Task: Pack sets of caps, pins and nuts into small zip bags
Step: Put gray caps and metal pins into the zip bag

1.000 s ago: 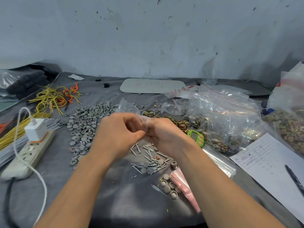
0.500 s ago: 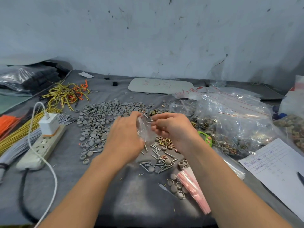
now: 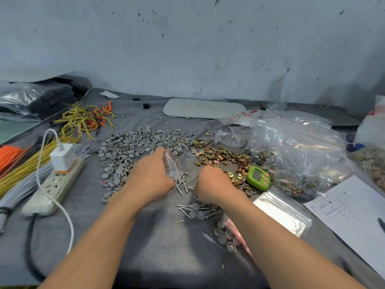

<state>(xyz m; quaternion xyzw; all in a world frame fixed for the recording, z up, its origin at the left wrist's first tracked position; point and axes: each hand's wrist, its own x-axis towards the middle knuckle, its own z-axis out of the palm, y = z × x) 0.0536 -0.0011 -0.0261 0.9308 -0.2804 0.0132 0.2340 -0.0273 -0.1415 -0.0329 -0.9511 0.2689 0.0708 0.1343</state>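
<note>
The left hand (image 3: 152, 180) grips a small clear bag (image 3: 172, 166), held upright just above the pins (image 3: 181, 185). The right hand (image 3: 211, 184) is knuckles up, its fingers curled down into those pins; whether it holds any cannot be told. Caps (image 3: 133, 144) are heaped beyond the left hand, nuts (image 3: 223, 156) beyond the right. A green timer (image 3: 258, 178) sits just right of the right hand on the grey surface (image 3: 166, 257).

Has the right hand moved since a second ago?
Yes. The right hand has left the small clear zip bag held by the left hand and dropped to the silver pins, left of the green timer.
</note>
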